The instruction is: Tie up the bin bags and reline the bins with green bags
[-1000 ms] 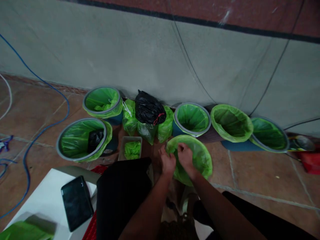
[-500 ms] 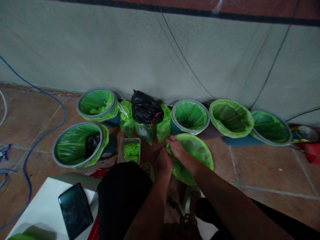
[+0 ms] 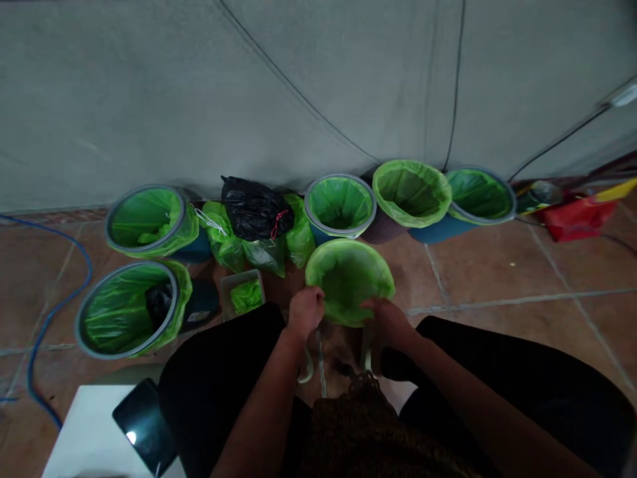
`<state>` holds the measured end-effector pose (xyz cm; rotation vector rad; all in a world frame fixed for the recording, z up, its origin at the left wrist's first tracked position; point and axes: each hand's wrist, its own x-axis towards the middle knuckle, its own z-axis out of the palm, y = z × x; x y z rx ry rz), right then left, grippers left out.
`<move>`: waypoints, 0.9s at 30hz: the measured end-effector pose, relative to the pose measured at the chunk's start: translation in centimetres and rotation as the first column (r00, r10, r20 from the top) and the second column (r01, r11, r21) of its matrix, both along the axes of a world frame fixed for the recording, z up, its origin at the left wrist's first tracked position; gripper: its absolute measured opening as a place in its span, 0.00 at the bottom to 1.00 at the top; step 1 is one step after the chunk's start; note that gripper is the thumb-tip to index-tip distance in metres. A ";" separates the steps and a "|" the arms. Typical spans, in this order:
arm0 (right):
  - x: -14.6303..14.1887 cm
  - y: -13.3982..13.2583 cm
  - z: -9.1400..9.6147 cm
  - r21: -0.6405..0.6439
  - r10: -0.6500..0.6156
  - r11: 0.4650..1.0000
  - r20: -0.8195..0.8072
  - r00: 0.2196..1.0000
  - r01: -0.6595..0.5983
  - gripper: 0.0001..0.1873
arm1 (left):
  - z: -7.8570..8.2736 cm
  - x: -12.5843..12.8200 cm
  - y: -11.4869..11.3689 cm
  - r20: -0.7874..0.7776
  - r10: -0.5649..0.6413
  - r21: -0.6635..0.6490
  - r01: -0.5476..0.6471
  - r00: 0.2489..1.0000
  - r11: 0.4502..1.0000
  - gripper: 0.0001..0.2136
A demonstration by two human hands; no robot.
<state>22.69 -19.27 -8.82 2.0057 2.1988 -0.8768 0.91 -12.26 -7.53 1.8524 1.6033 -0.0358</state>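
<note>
A bin lined with a light green bin bag (image 3: 323, 265) stands on the floor between my knees, the bag folded over its rim. My left hand (image 3: 305, 310) is closed on the bag at the left side of the rim. At the near right side, my right hand (image 3: 391, 322) has its fingers bent over the rim, closed on the bag's edge and slightly blurred. Much of the bin's body is hidden under the bag and behind my hands.
Several other green-lined bins stand by the wall, including a grey-rimmed bin (image 3: 340, 206) and a brown bin (image 3: 412, 192). A black bag (image 3: 256, 209) rests on green bags. Left are a small tub (image 3: 243, 292), a phone (image 3: 146, 425) and a blue cable (image 3: 44, 325); a red object (image 3: 577, 218) lies right.
My hands, close together at the rim's left before, are now apart on its left and near right sides. The lined bin sits more upright, its mouth more evenly rounded. My view has shifted right.
</note>
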 end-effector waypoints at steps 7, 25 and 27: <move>0.4 -1.4 -0.2 -0.027 0.152 0.988 0.139 0.979 -0.150 0.14 | -1.9 1.5 -3.4 0.065 -0.420 0.081 0.415 0.905 0.906 0.14; -0.2 1.0 -1.8 -0.045 -0.064 0.996 0.256 0.965 0.078 0.14 | -3.6 2.5 -3.4 -0.206 -0.542 -0.013 0.552 0.815 0.834 0.17; -0.1 1.2 -0.8 -0.017 -0.084 0.996 0.260 0.962 0.091 0.14 | -2.7 2.6 -3.4 -0.191 -0.512 0.034 0.527 0.838 0.849 0.20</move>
